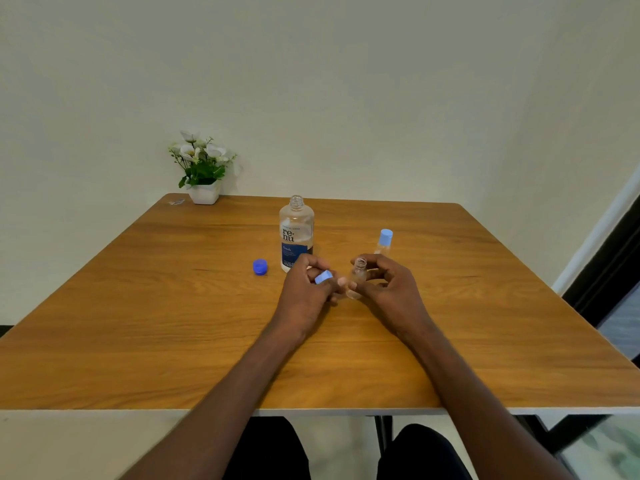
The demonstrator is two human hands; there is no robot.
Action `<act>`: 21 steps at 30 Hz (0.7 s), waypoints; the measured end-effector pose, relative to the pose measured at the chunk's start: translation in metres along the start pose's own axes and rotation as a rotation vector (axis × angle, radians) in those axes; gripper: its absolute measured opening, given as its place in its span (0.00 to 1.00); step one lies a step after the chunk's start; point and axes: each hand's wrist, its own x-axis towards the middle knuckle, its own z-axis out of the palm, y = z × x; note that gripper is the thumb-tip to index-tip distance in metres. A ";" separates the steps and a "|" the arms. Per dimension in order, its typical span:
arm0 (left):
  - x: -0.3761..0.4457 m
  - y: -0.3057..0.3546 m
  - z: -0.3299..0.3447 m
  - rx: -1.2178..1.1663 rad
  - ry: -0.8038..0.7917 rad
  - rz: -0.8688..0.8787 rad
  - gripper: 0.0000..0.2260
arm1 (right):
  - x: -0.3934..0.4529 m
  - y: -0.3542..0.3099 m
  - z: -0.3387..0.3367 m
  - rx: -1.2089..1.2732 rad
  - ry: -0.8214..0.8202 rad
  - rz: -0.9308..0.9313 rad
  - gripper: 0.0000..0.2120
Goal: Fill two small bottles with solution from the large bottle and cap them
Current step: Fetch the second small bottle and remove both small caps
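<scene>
The large clear bottle (296, 230) with a blue label stands uncapped at the table's middle. Its dark blue cap (260, 266) lies on the table to its left. My right hand (382, 289) grips a small clear bottle (358, 275), open at the neck and slightly tilted. My left hand (308, 289) pinches a light blue cap (323, 277) just left of that bottle. A second small bottle (384, 242) with a light blue cap on it stands behind my right hand.
A white pot of white flowers (202, 168) sits at the far left corner of the wooden table (138, 306), with a small clear scrap (176, 202) beside it. The wall is right behind the table. A dark frame stands at the right.
</scene>
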 end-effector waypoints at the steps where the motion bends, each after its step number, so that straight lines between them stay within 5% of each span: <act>1: -0.003 0.001 -0.004 0.060 0.031 0.020 0.13 | 0.000 0.000 0.001 -0.008 -0.010 -0.001 0.21; 4: -0.009 0.003 -0.025 0.335 0.124 0.137 0.06 | 0.000 -0.001 0.003 -0.053 -0.019 -0.016 0.22; 8: -0.009 0.001 -0.062 0.572 0.272 0.185 0.09 | 0.000 -0.005 0.009 -0.163 -0.016 -0.024 0.24; 15: 0.000 -0.002 -0.101 0.545 0.540 0.119 0.09 | 0.015 -0.021 0.042 -0.198 0.106 0.014 0.23; 21: 0.003 -0.007 -0.099 0.550 0.536 0.119 0.10 | 0.029 -0.016 0.060 -0.224 0.144 0.056 0.19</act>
